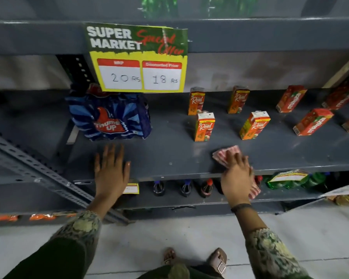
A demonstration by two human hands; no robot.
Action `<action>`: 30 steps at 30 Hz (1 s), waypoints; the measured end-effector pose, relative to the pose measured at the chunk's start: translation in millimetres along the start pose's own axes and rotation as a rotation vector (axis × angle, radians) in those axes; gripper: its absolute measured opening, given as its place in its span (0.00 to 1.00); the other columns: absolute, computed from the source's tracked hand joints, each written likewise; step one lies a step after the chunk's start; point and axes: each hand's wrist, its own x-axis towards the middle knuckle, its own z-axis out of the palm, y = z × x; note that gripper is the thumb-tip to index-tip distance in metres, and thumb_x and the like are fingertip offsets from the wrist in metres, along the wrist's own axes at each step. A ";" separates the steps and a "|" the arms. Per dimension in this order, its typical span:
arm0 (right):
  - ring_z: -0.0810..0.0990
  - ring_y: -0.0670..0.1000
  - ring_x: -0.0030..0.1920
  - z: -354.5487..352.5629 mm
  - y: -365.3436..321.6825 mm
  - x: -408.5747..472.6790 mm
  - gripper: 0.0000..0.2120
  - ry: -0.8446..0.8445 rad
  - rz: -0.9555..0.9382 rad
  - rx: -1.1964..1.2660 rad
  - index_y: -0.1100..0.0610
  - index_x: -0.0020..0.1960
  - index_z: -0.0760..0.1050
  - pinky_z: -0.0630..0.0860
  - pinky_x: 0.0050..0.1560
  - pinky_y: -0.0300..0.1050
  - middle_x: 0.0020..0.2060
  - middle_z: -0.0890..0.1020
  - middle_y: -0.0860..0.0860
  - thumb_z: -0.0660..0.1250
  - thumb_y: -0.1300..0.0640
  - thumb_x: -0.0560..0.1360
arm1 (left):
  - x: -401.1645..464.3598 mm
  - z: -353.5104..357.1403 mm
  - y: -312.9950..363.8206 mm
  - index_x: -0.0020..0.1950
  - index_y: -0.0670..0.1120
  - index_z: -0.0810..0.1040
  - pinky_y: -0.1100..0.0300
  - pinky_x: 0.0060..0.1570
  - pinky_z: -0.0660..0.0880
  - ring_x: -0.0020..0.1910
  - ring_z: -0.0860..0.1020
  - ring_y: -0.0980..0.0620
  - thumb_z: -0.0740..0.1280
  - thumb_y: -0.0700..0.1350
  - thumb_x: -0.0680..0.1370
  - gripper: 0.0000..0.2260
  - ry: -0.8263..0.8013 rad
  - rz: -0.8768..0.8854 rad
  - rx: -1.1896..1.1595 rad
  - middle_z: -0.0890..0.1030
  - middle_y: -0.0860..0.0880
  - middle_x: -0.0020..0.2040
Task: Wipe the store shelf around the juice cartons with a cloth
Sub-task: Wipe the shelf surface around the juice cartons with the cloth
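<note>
A grey metal shelf (169, 156) holds several small orange Real juice cartons, the nearest (204, 127) and another (254, 125) standing upright near the middle. Red Maaza cartons (312, 121) stand further right. My right hand (237, 178) presses a red-and-white striped cloth (225, 156) flat on the shelf's front strip, just below the nearest cartons; part of the cloth hangs over the edge. My left hand (111, 172) lies flat and open on the shelf front, below a Thums Up bottle pack (109, 117).
A yellow and green price sign (137, 57) hangs from the upper shelf edge. Dark cola bottles (206, 188) and green bottles (290, 180) stand on the shelf below. A slotted metal upright (38, 168) slants at the left. My feet stand on the pale floor (149, 238).
</note>
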 end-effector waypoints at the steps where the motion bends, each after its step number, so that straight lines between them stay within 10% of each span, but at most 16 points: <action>1: 0.51 0.60 0.76 8.5 -8.1 -5.6 0.34 -0.061 -0.037 -0.036 0.55 0.74 0.54 0.51 0.75 0.61 0.76 0.56 0.58 0.60 0.67 0.71 | 2.4 -0.5 -6.8 0.71 0.40 0.64 0.38 0.69 0.56 0.72 0.60 0.38 0.46 0.55 0.78 0.28 -0.006 -0.044 -0.005 0.66 0.36 0.71; 7: 0.50 0.53 0.77 28.3 -71.1 -57.0 0.31 -0.237 -0.553 0.086 0.52 0.74 0.54 0.45 0.76 0.51 0.76 0.56 0.53 0.58 0.66 0.74 | 3.1 6.5 -17.5 0.68 0.41 0.68 0.38 0.67 0.58 0.71 0.63 0.38 0.45 0.56 0.76 0.28 -0.043 -0.130 -0.036 0.69 0.36 0.70; 16: 0.45 0.55 0.77 42.7 -97.9 -31.2 0.32 -0.257 -0.472 0.002 0.55 0.75 0.48 0.42 0.77 0.51 0.77 0.49 0.57 0.57 0.64 0.75 | 3.2 10.8 -20.1 0.69 0.43 0.67 0.38 0.68 0.57 0.71 0.61 0.37 0.47 0.56 0.73 0.30 -0.056 -0.195 -0.076 0.67 0.36 0.70; 22: 0.75 0.61 0.63 25.7 -140.8 2.3 0.29 -0.248 -0.393 0.393 0.56 0.68 0.68 0.73 0.65 0.55 0.65 0.74 0.60 0.57 0.72 0.69 | 7.3 13.4 -23.9 0.71 0.45 0.64 0.38 0.69 0.54 0.73 0.58 0.38 0.45 0.57 0.73 0.31 -0.086 -0.181 -0.050 0.63 0.37 0.72; 30: 0.46 0.57 0.77 66.0 -180.6 72.3 0.30 -0.404 -0.424 -0.115 0.59 0.75 0.46 0.46 0.76 0.54 0.77 0.47 0.58 0.55 0.64 0.77 | 18.0 14.4 -29.4 0.76 0.50 0.43 0.41 0.72 0.43 0.75 0.43 0.42 0.47 0.55 0.80 0.27 -0.245 -0.173 -0.035 0.45 0.41 0.77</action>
